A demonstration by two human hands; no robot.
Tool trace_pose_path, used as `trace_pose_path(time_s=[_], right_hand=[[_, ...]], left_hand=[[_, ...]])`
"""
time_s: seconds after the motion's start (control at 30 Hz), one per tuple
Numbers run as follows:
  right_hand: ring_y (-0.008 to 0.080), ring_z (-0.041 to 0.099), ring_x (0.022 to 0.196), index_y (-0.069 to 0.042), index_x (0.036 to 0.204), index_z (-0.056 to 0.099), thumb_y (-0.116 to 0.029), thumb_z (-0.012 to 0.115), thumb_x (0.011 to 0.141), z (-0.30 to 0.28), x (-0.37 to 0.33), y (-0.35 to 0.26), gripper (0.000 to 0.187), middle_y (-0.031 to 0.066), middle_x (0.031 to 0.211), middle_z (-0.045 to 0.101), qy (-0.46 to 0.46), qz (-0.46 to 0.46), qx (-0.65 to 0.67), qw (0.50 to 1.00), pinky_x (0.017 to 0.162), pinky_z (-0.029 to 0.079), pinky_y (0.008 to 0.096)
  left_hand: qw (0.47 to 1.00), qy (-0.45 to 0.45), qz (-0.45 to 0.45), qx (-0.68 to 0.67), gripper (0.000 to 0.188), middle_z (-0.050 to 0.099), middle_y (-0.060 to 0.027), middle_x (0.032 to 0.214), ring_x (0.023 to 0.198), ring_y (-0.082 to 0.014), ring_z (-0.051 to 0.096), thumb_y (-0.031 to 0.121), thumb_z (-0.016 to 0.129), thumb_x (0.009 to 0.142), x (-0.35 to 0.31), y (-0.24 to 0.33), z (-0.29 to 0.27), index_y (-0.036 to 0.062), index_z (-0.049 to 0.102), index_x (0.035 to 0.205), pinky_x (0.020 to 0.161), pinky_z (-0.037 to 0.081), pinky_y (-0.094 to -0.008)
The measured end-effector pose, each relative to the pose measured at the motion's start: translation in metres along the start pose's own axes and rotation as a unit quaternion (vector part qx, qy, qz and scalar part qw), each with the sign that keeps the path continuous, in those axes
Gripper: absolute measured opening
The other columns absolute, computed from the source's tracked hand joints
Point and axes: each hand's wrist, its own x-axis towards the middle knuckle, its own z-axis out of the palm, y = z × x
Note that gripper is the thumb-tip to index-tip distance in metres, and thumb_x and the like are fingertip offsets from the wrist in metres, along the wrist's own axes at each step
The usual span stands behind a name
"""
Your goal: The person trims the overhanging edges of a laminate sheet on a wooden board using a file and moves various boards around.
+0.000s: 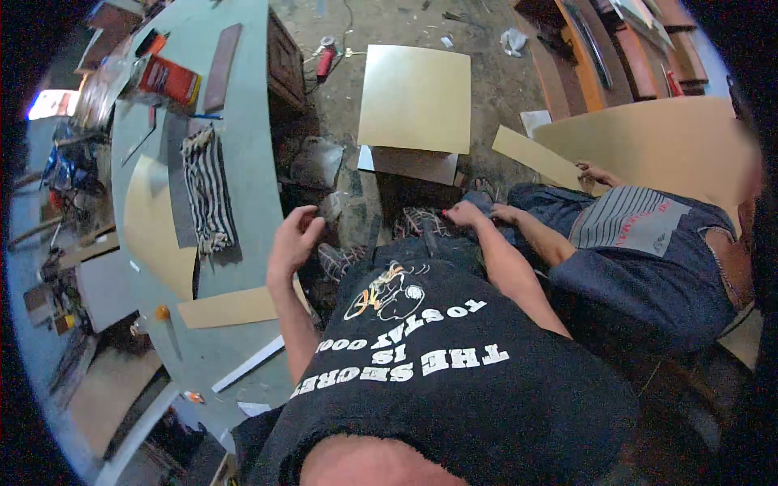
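My left hand (pixel 298 241) is raised beside the edge of the pale green table, its fingers curved and apart with nothing between them. My right hand (pixel 467 215) is closed above my right knee. A tiny red bit (pixel 444 213) shows at its fingertips; what it belongs to is too small to make out. In front of my knees, a pale yellow square board (pixel 415 97) lies on a low support, with a white panel (pixel 409 164) below its near edge. Neither of my hands touches the board.
At my right sits a co-worker, one hand (pixel 598 174) at a narrow yellow board strip (pixel 539 158), the other (pixel 509 215) near my right hand. The green table (pixel 251 162) at left bears a striped cloth (pixel 207 190), a red tin (pixel 168 81) and board pieces. A large board (pixel 648 134) stands right.
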Motion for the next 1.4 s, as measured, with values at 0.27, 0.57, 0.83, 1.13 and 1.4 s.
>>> trace_pose_path(time_s=[0.27, 0.57, 0.83, 1.13, 1.4], right_hand=[[0.0428, 0.066, 0.094, 0.0, 0.094, 0.071, -0.053, 0.055, 0.084, -0.004, -0.017, 0.04, 0.056, 0.0267, 0.096, 0.069, -0.037, 0.021, 0.083, 0.996, 0.08, 0.051, 0.0469], [0.0349, 0.07, 0.088, 0.005, 0.091, 0.072, -0.057, 0.065, 0.074, 0.054, -0.018, 0.063, 0.064, 0.023, 0.094, 0.072, -0.067, 0.147, 0.2, 0.966, 0.079, 0.052, 0.0444], [0.0259, 0.064, 0.067, 0.002, 0.084, 0.068, -0.034, 0.07, 0.081, -0.043, -0.098, 0.012, 0.037, 0.0129, 0.071, 0.066, 0.166, 0.156, 0.225, 0.947, 0.064, 0.048, 0.0408], [0.0135, 0.06, 0.059, -0.001, 0.095, 0.067, -0.032, 0.069, 0.087, -0.078, -0.092, -0.045, 0.032, 0.0037, 0.069, 0.063, 0.246, 0.177, 0.402, 0.864, 0.056, 0.047, 0.032], [0.028, 0.068, 0.092, 0.0, 0.105, 0.069, -0.04, 0.069, 0.084, -0.081, -0.079, -0.054, 0.045, 0.0181, 0.095, 0.07, 0.271, 0.187, 0.26, 0.908, 0.083, 0.051, 0.0404]], left_hand=[[0.983, -0.159, 0.027, 0.087, 0.045, 0.071, -0.0204, 0.106, 0.097, -0.0276, 0.07, 0.031, 0.069, 0.09, 0.093, -0.015, 0.058, -0.0012, 0.062, 0.12, 0.086, 0.053, -0.0363], [0.975, -0.179, -0.014, 0.131, 0.045, 0.07, -0.0193, 0.11, 0.101, -0.0284, 0.068, 0.031, 0.069, 0.089, 0.173, -0.044, 0.042, 0.0006, 0.062, 0.121, 0.088, 0.051, -0.0375], [0.987, -0.143, 0.056, 0.049, 0.045, 0.071, -0.0211, 0.102, 0.095, -0.0338, 0.069, 0.032, 0.066, 0.089, 0.266, -0.047, 0.018, -0.0003, 0.063, 0.12, 0.082, 0.053, -0.0419], [0.991, -0.102, 0.065, 0.061, 0.04, 0.07, -0.0178, 0.107, 0.1, -0.0287, 0.067, 0.027, 0.066, 0.09, 0.302, -0.059, -0.028, 0.0009, 0.063, 0.12, 0.088, 0.051, -0.0379], [0.99, -0.058, 0.073, -0.108, 0.038, 0.069, -0.0138, 0.112, 0.102, -0.0208, 0.065, 0.018, 0.067, 0.092, 0.311, -0.07, -0.035, -0.0018, 0.061, 0.124, 0.09, 0.05, -0.0332]])
